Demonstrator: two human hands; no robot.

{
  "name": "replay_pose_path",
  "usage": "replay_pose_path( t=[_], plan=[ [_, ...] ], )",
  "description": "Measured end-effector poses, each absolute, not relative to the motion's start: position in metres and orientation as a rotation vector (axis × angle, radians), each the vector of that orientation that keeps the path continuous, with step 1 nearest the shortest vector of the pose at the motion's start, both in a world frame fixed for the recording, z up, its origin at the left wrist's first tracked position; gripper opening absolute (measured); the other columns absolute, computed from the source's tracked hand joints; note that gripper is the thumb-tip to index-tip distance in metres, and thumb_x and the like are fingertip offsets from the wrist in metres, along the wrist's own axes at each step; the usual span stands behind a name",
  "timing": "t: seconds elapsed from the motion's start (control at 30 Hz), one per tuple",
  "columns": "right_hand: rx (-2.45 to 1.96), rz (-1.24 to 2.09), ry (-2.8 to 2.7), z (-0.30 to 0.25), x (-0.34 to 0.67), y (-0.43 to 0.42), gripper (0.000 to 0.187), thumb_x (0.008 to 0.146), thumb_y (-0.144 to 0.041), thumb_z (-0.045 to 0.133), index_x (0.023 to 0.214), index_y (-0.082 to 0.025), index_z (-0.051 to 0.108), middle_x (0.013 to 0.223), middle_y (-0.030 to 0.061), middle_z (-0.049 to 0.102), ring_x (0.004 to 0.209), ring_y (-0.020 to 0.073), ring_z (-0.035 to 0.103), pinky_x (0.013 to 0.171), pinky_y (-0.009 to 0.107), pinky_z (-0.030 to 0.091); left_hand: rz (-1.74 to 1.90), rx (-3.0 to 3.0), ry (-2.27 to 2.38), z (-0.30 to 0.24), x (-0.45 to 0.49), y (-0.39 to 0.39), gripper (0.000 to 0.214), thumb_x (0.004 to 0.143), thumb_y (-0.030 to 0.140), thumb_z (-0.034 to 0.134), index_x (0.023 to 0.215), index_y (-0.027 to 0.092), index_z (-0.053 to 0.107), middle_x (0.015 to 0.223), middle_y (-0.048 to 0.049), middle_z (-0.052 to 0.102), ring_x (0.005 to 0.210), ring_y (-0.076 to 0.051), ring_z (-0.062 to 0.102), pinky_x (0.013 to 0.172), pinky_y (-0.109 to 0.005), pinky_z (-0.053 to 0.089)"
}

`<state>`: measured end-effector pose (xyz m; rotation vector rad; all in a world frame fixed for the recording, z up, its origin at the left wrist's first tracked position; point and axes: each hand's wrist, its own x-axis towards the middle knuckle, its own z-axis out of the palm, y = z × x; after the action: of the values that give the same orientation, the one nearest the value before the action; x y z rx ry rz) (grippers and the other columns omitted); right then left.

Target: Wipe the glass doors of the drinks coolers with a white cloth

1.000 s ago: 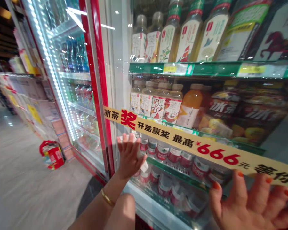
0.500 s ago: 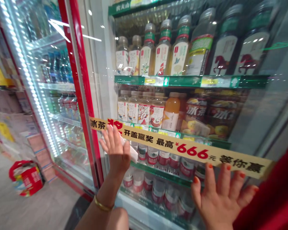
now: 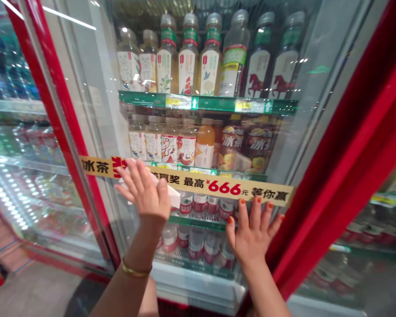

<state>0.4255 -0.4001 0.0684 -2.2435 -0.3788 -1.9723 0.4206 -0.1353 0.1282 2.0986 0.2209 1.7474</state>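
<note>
Bright white light is given by rows of tiny lamps [image 3: 6, 193] left of the yellow strip [image 3: 188, 181]. Above its left end, a white streak [image 3: 69, 18] is mirrored in the glass [image 3: 312, 141]. Below that end, a dark shadow [image 3: 86, 299] is cast on the floor [image 3: 33, 290]. Far right of it, bottles [image 3: 336, 273] are blurred.

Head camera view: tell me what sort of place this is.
Probably a supermarket or shop's drinks section. Red-framed glass coolers hold rows of labelled plastic drink bottles, the green shelf edges carry yellow-and-white price tags, and a long beige strip printed with "666元" crosses one cooler's front.
</note>
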Motion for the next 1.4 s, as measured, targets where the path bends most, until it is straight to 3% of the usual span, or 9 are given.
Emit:
replay_pose_path(
  t=[0.23,0.43,0.67,0.87,0.93,1.13,1.2,1.3,1.4],
  plan=[
    [-2.254,-1.955,-0.376,0.065,0.426,-0.399,0.087,0.101,-0.036,0.063,0.178,-0.032,0.023,0.186,0.0099,0.024,0.172,0.0443,0.021,0.134,0.083,0.013,1.857,2.385,-0.464,0.084,0.411,-0.164,0.087,0.106,0.053,0.058,0.179,0.038,0.013,0.18,-0.003,0.038,0.176,-0.027,0.004,0.14,-0.061,-0.016],
    [-2.279,-1.947,-0.377,0.066,0.428,-0.398,0.093,0.099,-0.033,0.063,0.18,-0.03,0.016,0.187,0.011,0.023,0.174,0.0417,0.011,0.136,0.079,0.013,1.701,2.165,-0.044,0.126,0.418,-0.165,0.084,0.113,0.05,0.039,0.18,0.022,-0.002,0.188,-0.0122,0.001,0.174,-0.036,-0.013,0.137,-0.07,-0.018],
    [-2.323,-1.866,-0.385,0.064,0.429,-0.401,0.094,0.099,-0.034,0.065,0.18,-0.033,0.015,0.186,0.0111,0.026,0.175,0.0405,0.009,0.136,0.079,0.011,1.546,2.473,-0.787,0.079,0.419,-0.186,0.065,0.109,0.066,0.045,0.171,0.047,0.037,0.168,0.0024,0.058,0.175,-0.02,0.013,0.139,-0.05,-0.021],
    [-2.331,-1.858,-0.393,0.062,0.431,-0.4,0.086,0.101,-0.035,0.064,0.178,-0.031,0.026,0.184,0.0129,0.032,0.176,0.0382,0.002,0.136,0.078,0.006,1.635,2.248,-0.179,0.13,0.416,-0.169,0.09,0.111,0.056,0.039,0.179,0.015,-0.003,0.187,-0.0186,0.009,0.173,-0.03,-0.019,0.131,-0.067,-0.028],
    [-2.345,-1.818,-0.4,0.062,0.431,-0.402,0.083,0.101,-0.036,0.063,0.177,-0.031,0.03,0.183,0.0131,0.034,0.176,0.0384,0.003,0.136,0.078,0.005,1.56,2.276,-0.241,0.139,0.422,-0.191,0.085,0.11,0.059,0.04,0.18,0.018,0.011,0.187,-0.0141,0.012,0.175,-0.03,-0.011,0.136,-0.065,-0.022],
    [-2.359,-1.77,-0.507,0.062,0.425,-0.412,0.078,0.101,-0.034,0.062,0.174,-0.029,0.037,0.181,0.0136,0.039,0.176,0.036,0.007,0.137,0.074,0.004,1.266,2.529,-0.709,0.052,0.415,-0.197,0.054,0.108,0.061,0.043,0.156,0.044,0.061,0.16,0.0011,0.065,0.171,-0.02,0.029,0.142,-0.05,-0.008],
    [-2.365,-1.764,-0.565,0.06,0.423,-0.416,0.076,0.099,-0.032,0.063,0.172,-0.028,0.042,0.18,0.0134,0.041,0.176,0.0347,0.005,0.138,0.072,0.002,1.355,2.498,-0.571,0.036,0.405,-0.167,0.062,0.11,0.054,0.039,0.167,0.032,0.05,0.168,-0.009,0.057,0.174,-0.026,0.017,0.139,-0.06,-0.015],
    [-2.367,-1.761,-0.589,0.057,0.424,-0.417,0.074,0.096,-0.03,0.063,0.169,-0.026,0.047,0.179,0.013,0.043,0.176,0.0337,0.003,0.139,0.07,0.001,1.543,2.277,-0.101,0.061,0.403,-0.136,0.084,0.111,0.049,0.034,0.177,0.004,0.009,0.182,-0.0306,0.014,0.174,-0.037,-0.011,0.132,-0.076,-0.017],
    [-2.353,-1.771,-0.572,0.056,0.426,-0.416,0.078,0.093,-0.028,0.064,0.17,-0.027,0.046,0.179,0.0127,0.043,0.175,0.0368,0.007,0.138,0.071,0.002,1.63,2.094,0.139,0.099,0.413,-0.158,0.085,0.112,0.048,0.032,0.177,0.005,-0.003,0.184,-0.0281,-0.003,0.174,-0.035,-0.014,0.138,-0.071,-0.009]
  ],
)
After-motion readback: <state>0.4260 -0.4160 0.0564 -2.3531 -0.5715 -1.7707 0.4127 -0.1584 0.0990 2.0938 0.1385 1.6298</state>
